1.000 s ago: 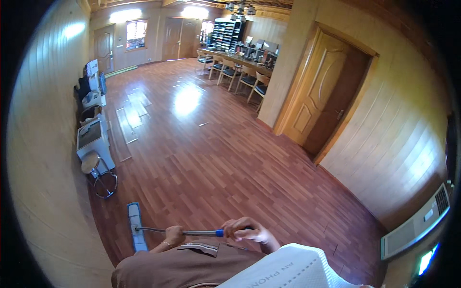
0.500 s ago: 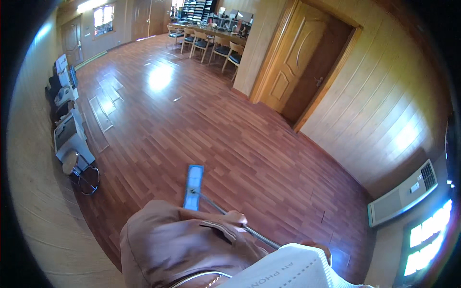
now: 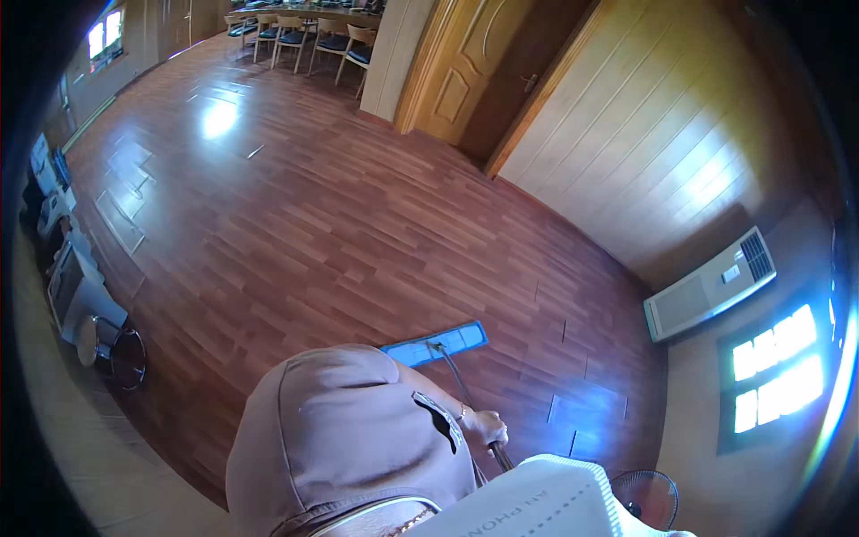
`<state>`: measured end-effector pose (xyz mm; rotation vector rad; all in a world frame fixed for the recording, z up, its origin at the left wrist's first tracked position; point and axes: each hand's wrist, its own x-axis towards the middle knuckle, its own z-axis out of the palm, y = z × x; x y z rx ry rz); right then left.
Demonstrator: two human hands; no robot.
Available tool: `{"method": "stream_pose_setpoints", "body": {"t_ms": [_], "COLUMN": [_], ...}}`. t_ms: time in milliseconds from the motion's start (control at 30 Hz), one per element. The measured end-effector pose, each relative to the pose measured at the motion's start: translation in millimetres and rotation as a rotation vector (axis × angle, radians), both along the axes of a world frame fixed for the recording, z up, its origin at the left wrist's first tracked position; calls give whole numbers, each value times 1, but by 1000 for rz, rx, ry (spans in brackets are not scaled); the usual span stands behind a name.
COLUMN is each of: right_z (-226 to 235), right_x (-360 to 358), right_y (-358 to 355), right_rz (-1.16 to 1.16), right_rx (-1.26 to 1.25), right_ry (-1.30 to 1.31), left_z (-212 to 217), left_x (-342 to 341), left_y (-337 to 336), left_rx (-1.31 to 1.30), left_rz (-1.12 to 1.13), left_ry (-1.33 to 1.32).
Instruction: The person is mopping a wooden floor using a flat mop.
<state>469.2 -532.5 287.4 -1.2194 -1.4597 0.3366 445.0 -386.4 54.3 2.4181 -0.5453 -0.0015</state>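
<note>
The mop head (image 3: 436, 344) now lies crosswise on the wooden floor (image 3: 313, 233), swung right since a moment ago; sweeping proceeds. One hand (image 3: 484, 428) is closed around the mop handle (image 3: 465, 394); the other hand is hidden.

Blue mop pad (image 3: 436, 343) on reddish-brown plank floor (image 3: 340, 224), tan sleeve (image 3: 349, 430), yellow wooden door (image 3: 465, 72)

Dim, fisheye-bent edges; window glare on the floor (image 3: 219, 116)
</note>
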Motion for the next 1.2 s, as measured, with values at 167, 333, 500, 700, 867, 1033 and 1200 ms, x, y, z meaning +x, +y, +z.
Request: {"method": "stream_pose_setpoints", "body": {"t_ms": [167, 333, 500, 700, 867, 1033, 1200], "right_z": [-1, 0, -5, -72, -49, -66, -71], "right_x": [-13, -32, -40, 3, -14, -21, -25], "right_y": [-8, -17, -6, 16, 86, 127, 161], "right_rz": [-174, -328, -419, -190, -2, 144, 350], "right_rx": [-12, -27, -15, 81, -45, -34, -51], "right_ry": [-102, -200, -299, -348, -242, -199, -194], "left_z": [-6, -15, -57, -70, -133, -94, -84], "left_x": [21, 9, 20, 5, -23, -99, -159], "left_y": [-20, -4, 51, 133, 204, 230, 237], "left_rx": [-23, -28, 8, 171, -52, 136, 127], "left_rz": [-55, 103, 378, 712, 940, 1173, 1384], "left_ry": [-36, -110, 11, -137, -243, -57, -59]}}
